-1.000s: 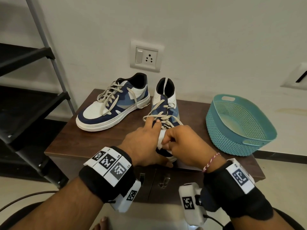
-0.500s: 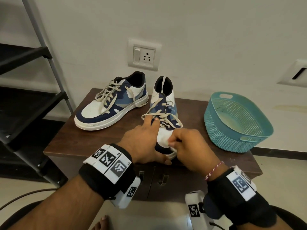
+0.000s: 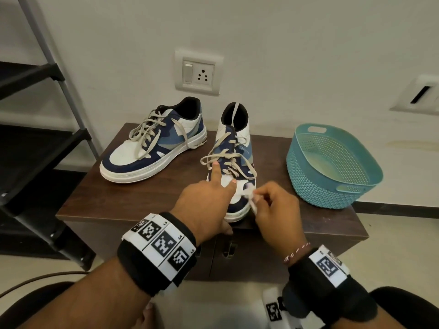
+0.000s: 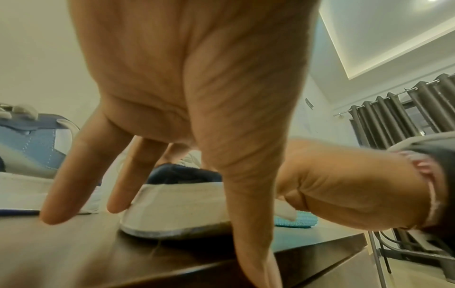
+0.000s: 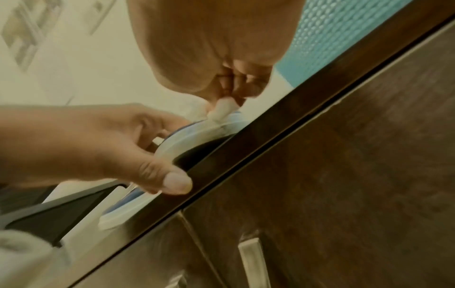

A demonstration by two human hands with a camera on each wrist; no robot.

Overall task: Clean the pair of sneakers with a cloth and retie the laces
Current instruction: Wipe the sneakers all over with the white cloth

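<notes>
On the dark wooden surface (image 3: 147, 198), the right hand (image 3: 276, 205) has slid off the near sneaker (image 3: 234, 162)'s toe to its right edge, fingers curled, pinching a crumpled white cloth (image 3: 249, 198). The left hand (image 3: 206, 200) still steadies that toe, fingers straight, forefinger on the flat beige laces (image 3: 228, 160). Beside it sit the other sneaker (image 3: 154, 148) and a perforated teal basket (image 3: 332, 167).

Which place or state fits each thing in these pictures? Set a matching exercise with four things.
Things:
1. near sneaker
2. far sneaker
3. basket
4. cloth

Places or states:
A. pinched in the right hand
B. at the right end of the cabinet top
C. steadied by the left hand
D. lies untouched, toe pointing left

Pairs: 1-C, 2-D, 3-B, 4-A
</notes>
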